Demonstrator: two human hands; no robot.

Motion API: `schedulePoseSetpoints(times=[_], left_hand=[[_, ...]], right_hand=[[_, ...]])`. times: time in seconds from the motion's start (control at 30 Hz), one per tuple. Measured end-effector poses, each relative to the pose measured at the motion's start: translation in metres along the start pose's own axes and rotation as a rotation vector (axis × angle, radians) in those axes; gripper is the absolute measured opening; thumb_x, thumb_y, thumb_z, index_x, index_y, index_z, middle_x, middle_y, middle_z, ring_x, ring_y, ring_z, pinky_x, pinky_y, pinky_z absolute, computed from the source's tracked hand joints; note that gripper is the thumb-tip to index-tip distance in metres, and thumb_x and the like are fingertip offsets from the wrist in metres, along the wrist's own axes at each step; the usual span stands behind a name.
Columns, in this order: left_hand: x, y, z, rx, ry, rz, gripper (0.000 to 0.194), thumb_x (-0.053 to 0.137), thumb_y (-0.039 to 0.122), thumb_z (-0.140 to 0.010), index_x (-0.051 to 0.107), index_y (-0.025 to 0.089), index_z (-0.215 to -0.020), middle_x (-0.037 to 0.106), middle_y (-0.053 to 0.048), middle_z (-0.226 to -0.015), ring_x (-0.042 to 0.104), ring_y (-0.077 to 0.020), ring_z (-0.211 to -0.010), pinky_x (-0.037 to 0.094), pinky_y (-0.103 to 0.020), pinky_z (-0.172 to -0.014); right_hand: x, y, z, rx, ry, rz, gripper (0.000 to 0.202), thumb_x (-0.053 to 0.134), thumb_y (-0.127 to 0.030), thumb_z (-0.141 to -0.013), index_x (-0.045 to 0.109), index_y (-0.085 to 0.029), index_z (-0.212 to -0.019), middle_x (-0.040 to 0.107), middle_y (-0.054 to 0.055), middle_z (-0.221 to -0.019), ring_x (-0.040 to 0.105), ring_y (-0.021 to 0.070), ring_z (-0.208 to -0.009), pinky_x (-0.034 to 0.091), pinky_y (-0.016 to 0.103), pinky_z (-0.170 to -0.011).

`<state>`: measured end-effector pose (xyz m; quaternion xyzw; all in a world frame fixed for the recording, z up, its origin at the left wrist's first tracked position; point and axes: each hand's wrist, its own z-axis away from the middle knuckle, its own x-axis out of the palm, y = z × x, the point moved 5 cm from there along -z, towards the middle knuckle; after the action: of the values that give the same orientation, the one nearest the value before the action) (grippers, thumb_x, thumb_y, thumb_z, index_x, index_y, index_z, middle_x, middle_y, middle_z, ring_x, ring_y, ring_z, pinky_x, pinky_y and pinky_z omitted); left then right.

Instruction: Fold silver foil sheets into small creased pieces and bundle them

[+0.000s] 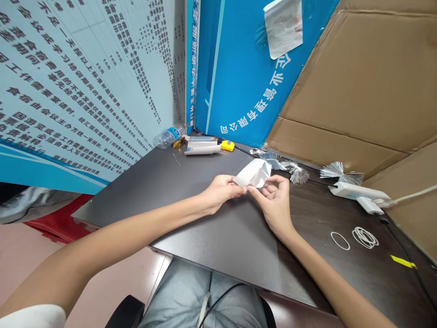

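Observation:
Above the dark table, a folded sheet of paper (251, 172), white with a shiny silvery part on its right, is pinched in both hands. My left hand (220, 193) grips its lower left corner between thumb and fingers. At the lower right edge, my right hand (275, 200) has its thumb pressed near the left fingertips, with the other fingers curled behind. Just beyond the right hand lie silvery pleated foil fans, one of them a bow-shaped foil fan (296, 172) pinched at its middle.
A white power strip (360, 193) with a plug stands at the right, near another foil fan (341, 174). Several white rings (365, 238) and a yellow strip (403, 261) lie nearer. At the back are a plastic bottle (169, 136), white rolls (203, 149) and a yellow tape measure (227, 146).

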<state>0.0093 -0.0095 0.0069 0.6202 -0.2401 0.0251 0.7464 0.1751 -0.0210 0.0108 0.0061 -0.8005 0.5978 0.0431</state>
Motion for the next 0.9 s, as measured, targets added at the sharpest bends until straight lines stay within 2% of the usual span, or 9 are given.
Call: schedulePoseSetpoints(times=[0.1, 0.23, 0.3, 0.43, 0.53, 0.73, 0.9], left_hand=[[0.004, 0.004, 0.001, 0.043, -0.024, 0.054, 0.033, 0.09, 0.018, -0.07, 0.077, 0.011, -0.099, 0.077, -0.01, -0.102, 0.07, -0.0171, -0.096, 0.051, -0.033, -0.098], [0.007, 0.006, 0.003, 0.073, -0.043, 0.057, 0.033, 0.09, 0.02, -0.074, 0.076, 0.01, -0.102, 0.077, -0.011, -0.102, 0.07, -0.0192, -0.1, 0.051, -0.036, -0.102], [0.006, 0.005, 0.004, 0.068, -0.034, 0.049, 0.034, 0.089, 0.019, -0.074, 0.076, 0.01, -0.103, 0.077, -0.01, -0.101, 0.07, -0.0196, -0.099, 0.051, -0.037, -0.102], [0.007, 0.003, 0.003, 0.023, -0.027, 0.067, 0.03, 0.089, 0.016, -0.074, 0.077, 0.01, -0.1, 0.077, -0.01, -0.099, 0.071, -0.0186, -0.097, 0.052, -0.034, -0.101], [0.007, 0.003, 0.003, -0.011, -0.036, 0.082, 0.027, 0.088, 0.014, -0.074, 0.077, 0.01, -0.098, 0.078, -0.011, -0.1, 0.072, -0.0174, -0.095, 0.052, -0.032, -0.099], [0.004, 0.003, 0.001, -0.017, -0.009, 0.122, 0.03, 0.086, 0.013, -0.074, 0.073, 0.012, -0.101, 0.077, -0.01, -0.102, 0.073, -0.0175, -0.098, 0.052, -0.031, -0.099], [0.006, 0.001, -0.001, 0.003, -0.037, 0.122, 0.033, 0.085, 0.014, -0.074, 0.07, 0.013, -0.103, 0.076, -0.008, -0.103, 0.072, -0.0165, -0.098, 0.052, -0.03, -0.097]], right_hand=[[-0.003, 0.002, 0.001, 0.027, 0.057, -0.067, 0.073, 0.098, -0.041, -0.068, 0.044, -0.031, -0.116, 0.071, 0.003, -0.115, 0.076, 0.0214, -0.099, 0.061, 0.039, -0.097], [0.002, 0.011, 0.001, 0.164, -0.057, -0.133, 0.044, 0.092, -0.048, -0.076, 0.067, -0.024, -0.103, 0.075, 0.005, -0.105, 0.073, 0.0221, -0.101, 0.058, 0.042, -0.104], [0.005, 0.012, 0.002, 0.215, -0.081, -0.183, 0.037, 0.092, -0.048, -0.076, 0.072, -0.023, -0.092, 0.077, 0.004, -0.099, 0.072, 0.021, -0.095, 0.059, 0.042, -0.103], [0.006, 0.011, 0.003, 0.265, -0.057, -0.236, 0.034, 0.094, -0.045, -0.074, 0.068, -0.023, -0.075, 0.077, 0.001, -0.089, 0.072, 0.0187, -0.087, 0.06, 0.039, -0.096], [0.004, 0.01, 0.002, 0.29, -0.036, -0.214, 0.037, 0.094, -0.046, -0.073, 0.065, -0.023, -0.07, 0.077, 0.002, -0.085, 0.074, 0.0201, -0.086, 0.061, 0.039, -0.092], [0.004, 0.008, 0.001, 0.312, -0.081, -0.167, 0.034, 0.09, -0.053, -0.077, 0.073, -0.024, -0.082, 0.081, 0.005, -0.095, 0.077, 0.0232, -0.097, 0.061, 0.037, -0.09], [0.005, 0.004, 0.002, 0.283, -0.073, -0.141, 0.039, 0.088, -0.056, -0.077, 0.066, -0.023, -0.075, 0.081, 0.005, -0.092, 0.078, 0.0255, -0.101, 0.062, 0.037, -0.087]])
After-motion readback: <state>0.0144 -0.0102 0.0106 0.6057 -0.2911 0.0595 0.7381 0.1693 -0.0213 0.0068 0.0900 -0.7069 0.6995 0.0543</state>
